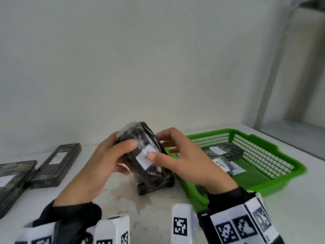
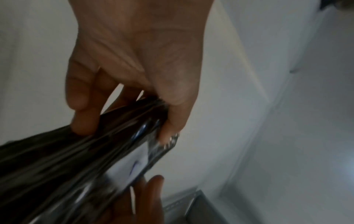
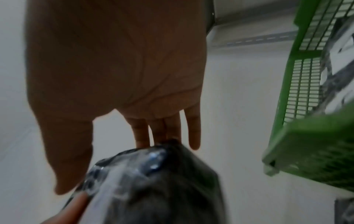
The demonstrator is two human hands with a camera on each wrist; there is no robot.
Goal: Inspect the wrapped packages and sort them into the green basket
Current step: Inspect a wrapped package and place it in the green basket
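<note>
Above the table's middle I hold a dark wrapped package (image 1: 140, 136) with a white label (image 1: 145, 157), tilted, in both hands. My left hand (image 1: 121, 147) grips its left side, thumb across the front and fingers behind. My right hand (image 1: 175, 155) pinches its right side, thumb pressed on the label. The left wrist view shows the left hand (image 2: 134, 60) clamping the shiny package (image 2: 76, 159). In the right wrist view the right hand (image 3: 114, 68) has its fingertips on the package's (image 3: 153, 181) end. The green basket (image 1: 274, 182) stands to the right and holds two labelled packages (image 1: 223, 152).
Two more dark labelled packages (image 1: 58, 164) (image 1: 12, 180) lie on the white table at the left. Another dark package (image 1: 154, 185) sits on the table right under the held one. A wall runs close behind, and a metal shelf upright (image 1: 274, 67) rises at the right.
</note>
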